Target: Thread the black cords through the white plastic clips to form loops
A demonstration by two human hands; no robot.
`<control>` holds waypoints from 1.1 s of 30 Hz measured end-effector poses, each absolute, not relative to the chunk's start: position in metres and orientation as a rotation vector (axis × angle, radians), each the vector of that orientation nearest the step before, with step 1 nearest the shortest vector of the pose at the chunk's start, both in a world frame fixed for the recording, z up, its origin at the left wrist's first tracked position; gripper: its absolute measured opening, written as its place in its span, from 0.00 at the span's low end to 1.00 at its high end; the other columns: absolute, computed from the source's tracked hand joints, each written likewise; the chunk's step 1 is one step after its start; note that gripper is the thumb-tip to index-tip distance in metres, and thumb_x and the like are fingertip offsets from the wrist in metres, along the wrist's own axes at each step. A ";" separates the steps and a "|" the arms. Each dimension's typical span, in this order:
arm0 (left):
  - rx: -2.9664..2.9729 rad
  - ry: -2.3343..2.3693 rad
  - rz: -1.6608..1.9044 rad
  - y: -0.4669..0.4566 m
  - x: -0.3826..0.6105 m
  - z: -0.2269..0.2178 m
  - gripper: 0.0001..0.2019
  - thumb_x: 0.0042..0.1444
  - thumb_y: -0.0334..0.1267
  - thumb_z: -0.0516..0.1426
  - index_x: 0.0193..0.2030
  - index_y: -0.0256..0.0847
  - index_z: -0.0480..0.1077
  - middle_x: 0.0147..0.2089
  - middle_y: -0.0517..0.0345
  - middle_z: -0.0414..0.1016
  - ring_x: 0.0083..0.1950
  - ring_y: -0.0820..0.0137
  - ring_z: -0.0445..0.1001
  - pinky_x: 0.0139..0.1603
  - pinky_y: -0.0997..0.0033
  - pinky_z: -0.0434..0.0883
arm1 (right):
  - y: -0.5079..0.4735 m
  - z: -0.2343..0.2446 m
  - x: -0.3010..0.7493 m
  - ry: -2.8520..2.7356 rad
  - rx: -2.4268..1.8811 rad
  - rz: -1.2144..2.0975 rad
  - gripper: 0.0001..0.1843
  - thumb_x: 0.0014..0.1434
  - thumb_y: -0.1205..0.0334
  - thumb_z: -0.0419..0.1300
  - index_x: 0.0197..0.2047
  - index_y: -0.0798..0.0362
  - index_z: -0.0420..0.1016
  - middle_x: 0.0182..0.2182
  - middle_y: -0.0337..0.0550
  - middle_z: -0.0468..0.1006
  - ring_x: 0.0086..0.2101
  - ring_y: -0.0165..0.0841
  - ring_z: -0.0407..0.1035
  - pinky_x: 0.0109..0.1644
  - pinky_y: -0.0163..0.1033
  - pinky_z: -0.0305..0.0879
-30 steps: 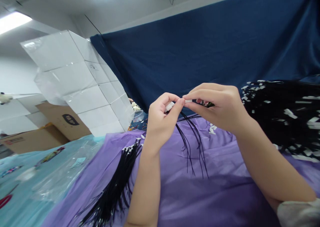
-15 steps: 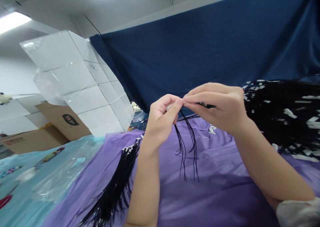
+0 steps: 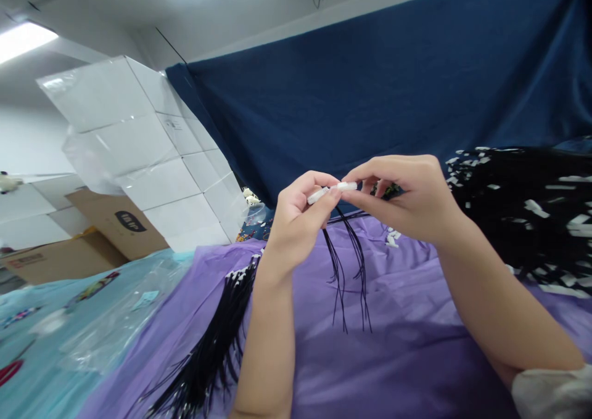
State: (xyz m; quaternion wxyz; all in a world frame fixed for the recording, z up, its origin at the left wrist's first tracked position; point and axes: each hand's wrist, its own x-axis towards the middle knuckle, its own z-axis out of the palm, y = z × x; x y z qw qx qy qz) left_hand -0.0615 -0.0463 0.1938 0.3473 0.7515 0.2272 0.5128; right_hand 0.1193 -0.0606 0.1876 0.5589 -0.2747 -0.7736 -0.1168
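Observation:
In the head view my left hand point(image 3: 293, 225) pinches a small white strip point(image 3: 318, 195), seemingly paper or tape, between thumb and fingers. My right hand point(image 3: 411, 200) grips a white end piece point(image 3: 346, 186) right beside it, thumb below and forefinger above. Whether the two white pieces are one strip I cannot tell. Thin black cords point(image 3: 356, 246) dangle below the fingertips in two loose groups. Left of my left forearm, a bundle of black cords point(image 3: 215, 333) with white tips lies on the purple cloth point(image 3: 370, 370).
A large heap of black cords with white tags point(image 3: 509, 215) lies at the right. White boxes point(image 3: 129, 148) stand stacked at the back left, near an open cardboard box point(image 3: 124, 228). Clear plastic bags point(image 3: 115, 326) and red-handled scissors point(image 3: 10, 371) rest on the turquoise cloth point(image 3: 60, 394).
My right fingers have parted and shifted slightly, so more of the white material shows between both hands. The cords have swung a little to the right.

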 end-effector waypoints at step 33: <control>1.799 0.671 1.371 -0.044 -0.061 0.196 0.11 0.60 0.44 0.57 0.31 0.38 0.71 0.16 0.67 0.58 0.18 0.81 0.58 0.21 0.79 0.60 | -0.067 0.187 0.113 -2.002 -0.885 0.208 0.22 0.61 0.54 0.61 0.56 0.50 0.68 0.37 0.38 0.81 0.24 0.25 0.71 0.27 0.30 0.63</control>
